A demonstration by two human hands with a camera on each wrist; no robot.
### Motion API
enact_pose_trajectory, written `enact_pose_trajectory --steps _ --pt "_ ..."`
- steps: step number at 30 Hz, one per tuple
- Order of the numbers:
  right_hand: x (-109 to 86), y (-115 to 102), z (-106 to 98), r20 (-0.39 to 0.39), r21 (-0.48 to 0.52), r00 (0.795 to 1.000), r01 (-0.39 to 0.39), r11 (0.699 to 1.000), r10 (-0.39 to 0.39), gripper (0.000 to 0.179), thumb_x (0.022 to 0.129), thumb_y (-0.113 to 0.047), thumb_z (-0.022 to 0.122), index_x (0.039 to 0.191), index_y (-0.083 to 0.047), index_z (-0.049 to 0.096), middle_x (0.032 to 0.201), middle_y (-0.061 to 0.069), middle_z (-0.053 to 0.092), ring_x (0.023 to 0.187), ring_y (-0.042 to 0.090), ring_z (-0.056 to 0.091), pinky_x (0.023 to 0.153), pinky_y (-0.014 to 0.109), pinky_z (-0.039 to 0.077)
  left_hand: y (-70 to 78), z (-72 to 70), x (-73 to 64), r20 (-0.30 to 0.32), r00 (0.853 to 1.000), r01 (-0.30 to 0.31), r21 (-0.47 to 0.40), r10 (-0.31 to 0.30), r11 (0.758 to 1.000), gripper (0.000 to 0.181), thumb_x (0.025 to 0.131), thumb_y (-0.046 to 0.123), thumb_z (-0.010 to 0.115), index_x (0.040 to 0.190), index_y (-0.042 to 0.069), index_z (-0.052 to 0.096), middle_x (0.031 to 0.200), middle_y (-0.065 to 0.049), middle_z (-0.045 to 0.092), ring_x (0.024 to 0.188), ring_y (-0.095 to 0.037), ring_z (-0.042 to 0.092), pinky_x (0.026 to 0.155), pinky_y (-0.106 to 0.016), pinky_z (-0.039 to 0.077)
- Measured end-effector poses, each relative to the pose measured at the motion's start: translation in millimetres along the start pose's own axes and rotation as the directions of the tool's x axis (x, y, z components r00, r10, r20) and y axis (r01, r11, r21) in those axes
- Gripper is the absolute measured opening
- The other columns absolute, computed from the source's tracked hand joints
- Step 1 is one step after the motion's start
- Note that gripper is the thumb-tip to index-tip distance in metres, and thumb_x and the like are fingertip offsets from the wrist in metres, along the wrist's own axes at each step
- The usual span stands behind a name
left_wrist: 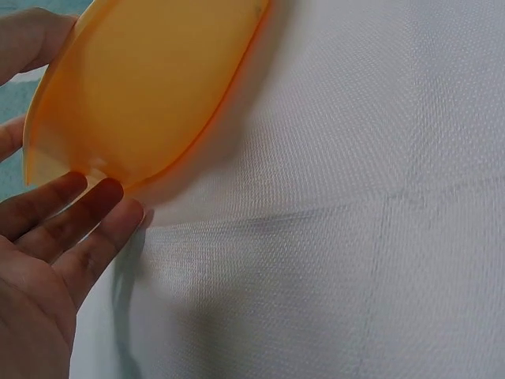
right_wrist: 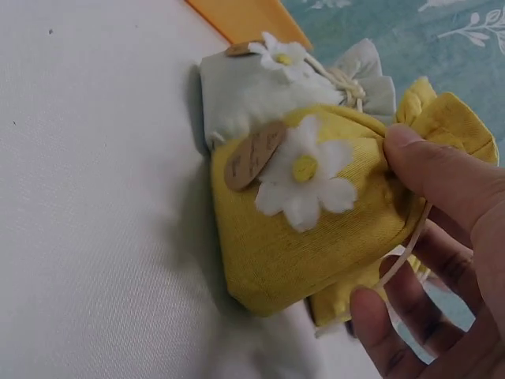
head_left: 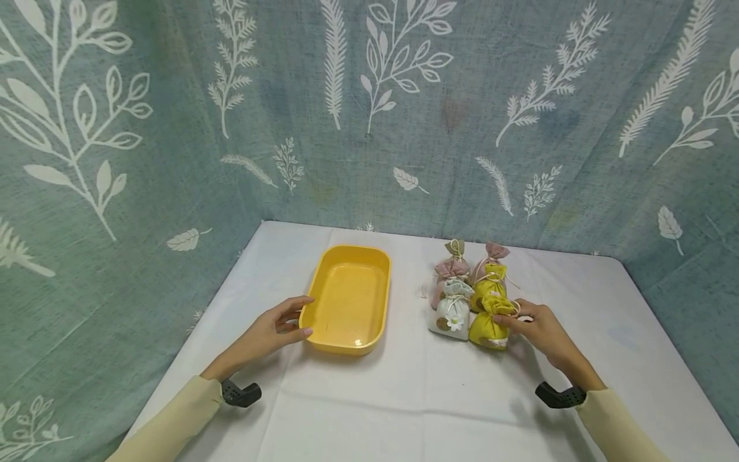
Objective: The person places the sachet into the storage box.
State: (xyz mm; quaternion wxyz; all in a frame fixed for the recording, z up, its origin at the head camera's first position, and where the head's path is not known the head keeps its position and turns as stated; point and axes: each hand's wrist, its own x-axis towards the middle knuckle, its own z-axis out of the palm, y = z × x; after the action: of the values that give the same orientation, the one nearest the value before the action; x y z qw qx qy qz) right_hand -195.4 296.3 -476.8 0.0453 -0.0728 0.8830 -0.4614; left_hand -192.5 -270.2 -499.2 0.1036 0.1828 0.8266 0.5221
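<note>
Yellow pouch [head_left: 489,330] has its neck pinched by the right hand's [head_left: 539,327] fingers.
The left hand's [head_left: 271,330] thumb and fingers clasp the tray's [head_left: 349,295] corner; past the right fingertips stand a white pouch [head_left: 452,309], then pink pouches [head_left: 450,267].

orange-yellow tray [head_left: 346,301], yellow pouch [head_left: 487,327], white flower [right_wrist: 305,170], pink pouches [head_left: 451,268], white-leafed teal curtain [head_left: 358,173]

We touch a yellow tray [head_left: 348,298] and pinch a yellow drawstring pouch [head_left: 487,328]
Our left hand [head_left: 270,328] meets the tray's rim, our right hand [head_left: 541,328] the pouch's neck, beside a white daisy pouch [head_left: 456,308].
</note>
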Motion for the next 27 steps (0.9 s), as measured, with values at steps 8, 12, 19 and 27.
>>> enact_pose_trajectory --steps 8,12,19,27 --pt "-7.5 -13 -7 -0.047 0.057 0.999 0.027 0.998 -0.024 0.025 0.095 -0.030 0.078 0.105 -0.008 0.081 0.123 0.008 0.066 0.114 0.007 0.055 0.080 0.031 0.058 -0.1 0.7 0.8 -0.006 1.000 -0.020 -0.024 0.020 1.000 0.073 0.093 0.030 0.079 0.155 0.015 0.044 0.149 -0.012 0.052 0.131 -0.030 0.056 0.107 -0.040 0.049" --pt "-9.4 -24 -10 -0.054 0.070 0.998 0.035 0.997 -0.032 0.024 0.094 -0.029 0.078 0.105 -0.008 0.081 0.122 0.008 0.066 0.117 0.008 0.053 0.080 0.029 0.058 0.2 1.1 0.5 -0.006 1.000 -0.019 -0.023 0.019 1.000 0.072 0.093 0.031 0.079 0.155 0.017 0.044 0.148 -0.011 0.052 0.131 -0.030 0.055 0.107 -0.040 0.049" --pt "-7.1 -42 -11 -0.064 0.091 0.995 0.082 0.992 -0.077 0.024 0.094 -0.027 0.078 0.108 -0.007 0.081 0.117 -0.001 0.069 0.110 0.010 0.059 0.078 0.030 0.058 -1.0 1.5 0.5 -0.006 1.000 -0.017 -0.030 0.017 0.999 0.072 0.094 0.030 0.079 0.155 0.018 0.044 0.147 -0.013 0.052 0.130 -0.031 0.056 0.108 -0.042 0.048" --pt "1.0 -63 -5 -0.044 0.124 0.994 0.110 0.986 -0.105 0.028 0.094 -0.028 0.078 0.113 -0.007 0.079 0.120 0.004 0.069 0.108 0.013 0.061 0.079 0.033 0.059 -2.3 1.5 1.3 -0.012 1.000 -0.005 -0.047 0.004 0.999 0.071 0.093 0.029 0.080 0.154 0.019 0.045 0.146 -0.010 0.054 0.129 -0.029 0.056 0.108 -0.042 0.048"
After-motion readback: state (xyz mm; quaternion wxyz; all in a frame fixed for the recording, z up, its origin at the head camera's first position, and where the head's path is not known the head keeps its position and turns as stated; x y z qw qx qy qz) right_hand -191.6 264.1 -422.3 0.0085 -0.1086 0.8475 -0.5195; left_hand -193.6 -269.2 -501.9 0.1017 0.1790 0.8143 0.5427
